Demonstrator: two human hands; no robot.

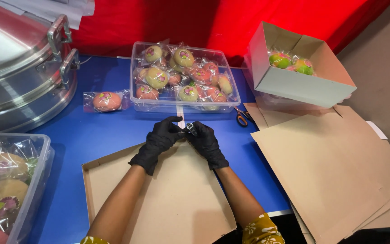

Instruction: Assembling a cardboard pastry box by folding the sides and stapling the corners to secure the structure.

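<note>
Both my hands wear black gloves and meet above the far edge of a shallow, flat cardboard tray [168, 203] on the blue table [100, 131]. My right hand [205, 143] pinches a small dark object [190, 129] at its fingertips. The fingers of my left hand [160, 139] close on the same object from the left. A pale strip [180, 118], possibly tape, runs from the fingers up towards a clear plastic container [231, 101]. What the small object is cannot be made out.
The clear container holds several wrapped round buns; one pink wrapped bun [107, 101] lies beside it. A large metal steamer [19, 68] stands at the left, a plastic tub [41, 171] of buns below it. Orange-handled scissors [242, 117], an open cardboard box [299, 86] and flat cardboard sheets [335, 167] lie on the right.
</note>
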